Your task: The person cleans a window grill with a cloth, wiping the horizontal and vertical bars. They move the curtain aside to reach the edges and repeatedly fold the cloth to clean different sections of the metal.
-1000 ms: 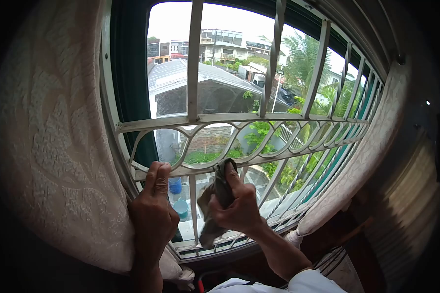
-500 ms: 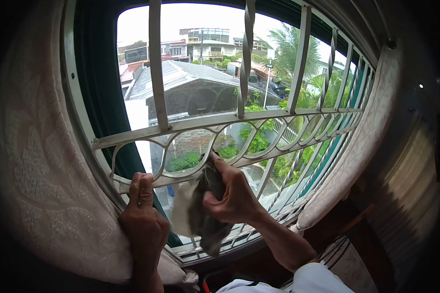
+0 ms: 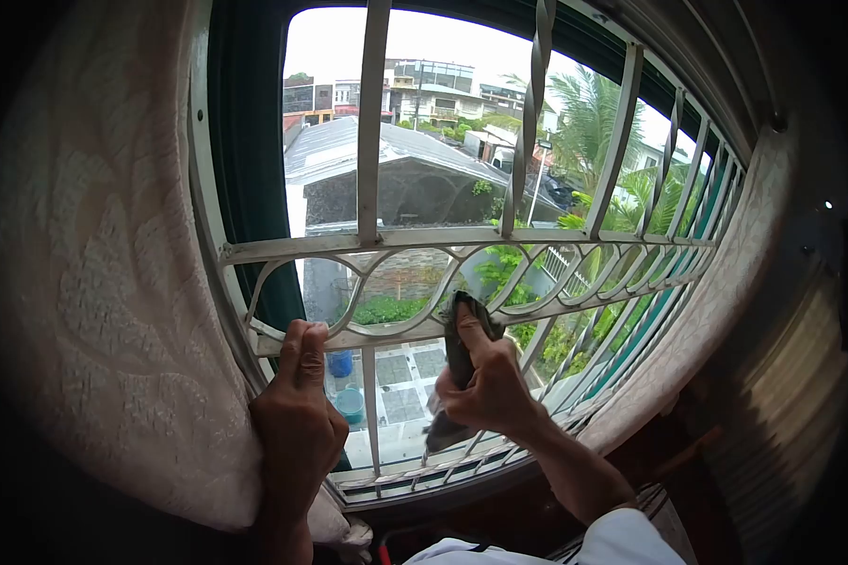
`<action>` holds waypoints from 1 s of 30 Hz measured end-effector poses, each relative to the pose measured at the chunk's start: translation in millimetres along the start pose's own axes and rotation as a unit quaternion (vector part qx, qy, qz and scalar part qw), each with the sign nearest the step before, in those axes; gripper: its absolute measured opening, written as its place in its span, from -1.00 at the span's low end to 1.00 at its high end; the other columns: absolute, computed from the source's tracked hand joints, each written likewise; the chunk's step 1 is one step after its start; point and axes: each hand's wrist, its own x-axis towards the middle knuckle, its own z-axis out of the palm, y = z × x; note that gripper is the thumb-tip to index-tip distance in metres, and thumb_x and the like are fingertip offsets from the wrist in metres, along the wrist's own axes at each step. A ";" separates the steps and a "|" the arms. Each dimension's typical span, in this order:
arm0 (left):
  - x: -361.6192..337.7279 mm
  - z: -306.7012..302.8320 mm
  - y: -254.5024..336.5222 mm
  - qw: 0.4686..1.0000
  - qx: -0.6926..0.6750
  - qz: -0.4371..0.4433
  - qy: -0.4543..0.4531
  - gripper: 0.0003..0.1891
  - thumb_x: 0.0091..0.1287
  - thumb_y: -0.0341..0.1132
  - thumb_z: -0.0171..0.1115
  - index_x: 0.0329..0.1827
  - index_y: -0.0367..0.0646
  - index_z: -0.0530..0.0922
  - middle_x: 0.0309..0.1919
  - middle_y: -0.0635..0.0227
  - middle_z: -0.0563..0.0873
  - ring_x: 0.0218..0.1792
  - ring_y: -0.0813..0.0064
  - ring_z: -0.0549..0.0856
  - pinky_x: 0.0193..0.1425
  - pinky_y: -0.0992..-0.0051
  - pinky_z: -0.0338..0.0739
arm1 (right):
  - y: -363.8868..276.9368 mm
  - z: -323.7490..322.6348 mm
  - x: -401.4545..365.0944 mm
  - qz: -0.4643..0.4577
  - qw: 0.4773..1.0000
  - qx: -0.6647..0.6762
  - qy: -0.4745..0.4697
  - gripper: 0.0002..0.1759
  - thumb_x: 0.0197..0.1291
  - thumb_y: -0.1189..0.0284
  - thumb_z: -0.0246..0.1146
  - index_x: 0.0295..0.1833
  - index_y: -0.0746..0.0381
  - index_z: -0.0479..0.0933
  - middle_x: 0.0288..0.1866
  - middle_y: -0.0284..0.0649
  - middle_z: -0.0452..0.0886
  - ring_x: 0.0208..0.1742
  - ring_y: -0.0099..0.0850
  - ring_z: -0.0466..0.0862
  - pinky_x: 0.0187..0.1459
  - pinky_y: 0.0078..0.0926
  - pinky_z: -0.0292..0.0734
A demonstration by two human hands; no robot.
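Note:
A white metal window grille [image 3: 297, 247] with a band of curved scrollwork crosses the view. My left hand [image 3: 300, 405] grips the lower rail of that band at its left end, fingers hooked over the bar. My right hand [image 3: 485, 386] holds a dark grey cloth [image 3: 459, 363], its fingers pressing the cloth against the scrollwork near the middle of the band. The lower part of the cloth hangs below the rail. My right palm is hidden.
A patterned light curtain [image 3: 122, 311] hangs at the left, another curtain [image 3: 716, 273] at the right. Beyond the grille are a grey roof [image 3: 415, 151], plants, a paved yard and a blue-green bucket [image 3: 350, 404]. A dark window frame [image 3: 245, 141] stands behind the bars.
The view has shifted, so the grille sits further right in it. My right hand and the cloth have moved a little right along the band. My left hand remains on the rail.

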 end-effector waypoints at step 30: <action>0.9 1.3 -6.1 1.000 0.002 0.015 0.011 -0.34 0.20 -0.68 -0.08 0.42 -0.22 0.56 0.29 -0.11 0.66 0.19 -0.06 0.75 0.21 0.16 0.72 | -16.0 -16.3 26.4 0.104 0.961 0.239 -0.093 -0.21 0.06 0.50 0.41 0.39 0.61 0.35 0.00 0.01 0.69 -0.01 -0.43 0.67 0.10 -0.45 0.61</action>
